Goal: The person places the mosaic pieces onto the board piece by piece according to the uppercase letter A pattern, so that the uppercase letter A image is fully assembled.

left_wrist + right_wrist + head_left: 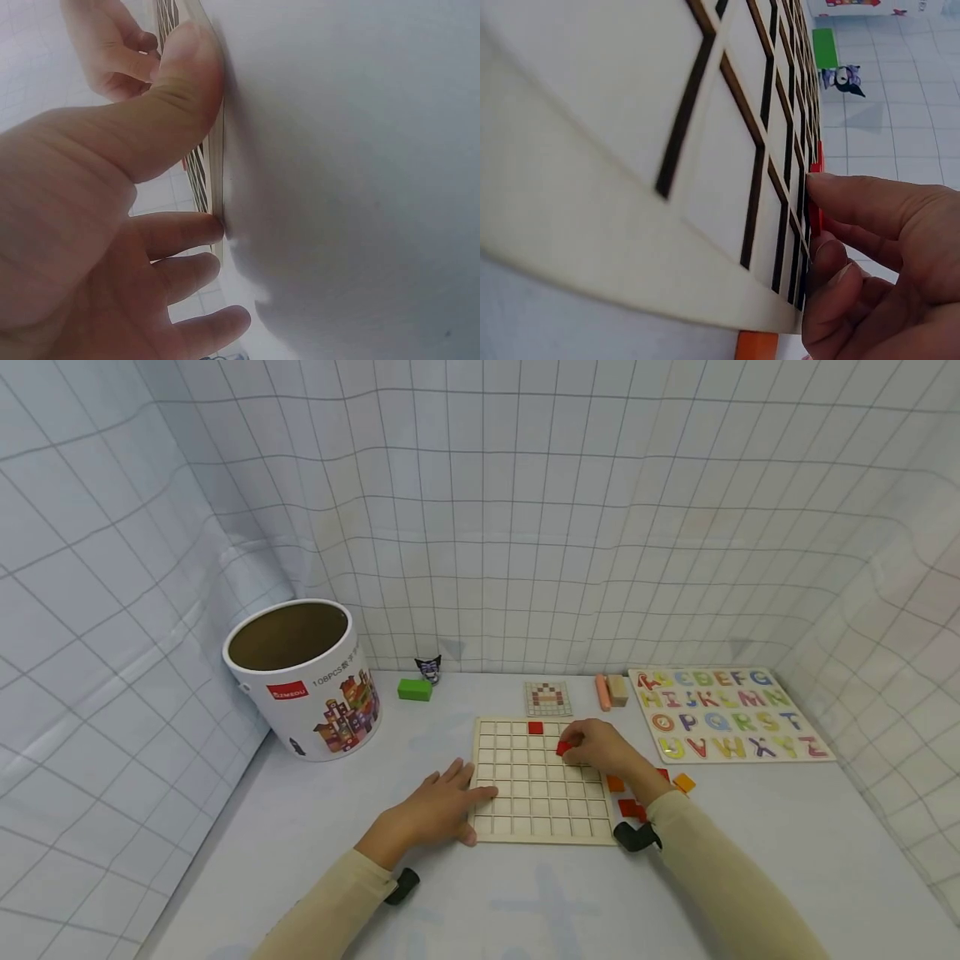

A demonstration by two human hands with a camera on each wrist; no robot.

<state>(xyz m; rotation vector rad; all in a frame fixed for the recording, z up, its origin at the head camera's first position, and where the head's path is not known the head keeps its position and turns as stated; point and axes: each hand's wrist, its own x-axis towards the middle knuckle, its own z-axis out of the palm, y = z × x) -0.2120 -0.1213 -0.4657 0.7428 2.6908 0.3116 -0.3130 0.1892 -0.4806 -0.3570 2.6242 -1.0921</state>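
Observation:
A pale wooden grid board [540, 814] lies on the table in front of the person. My right hand [600, 745] pinches a red square tile [563, 748] over the upper right part of the grid; in the right wrist view the tile [815, 206] shows between thumb and fingers, close against the board. Another red tile [536, 727] sits in a top-row cell. My left hand [438, 806] rests at the board's left edge, fingers spread, one finger lying over the grid. In the left wrist view its thumb [184, 82] touches the board's side.
Loose red and orange tiles [684, 782] lie right of the board, partly under the right forearm. Behind it are a small pattern card [548, 699], a wooden block [617, 691] and a green block [415, 689]. A white bucket [307, 693] stands left, an alphabet board [735, 714] right.

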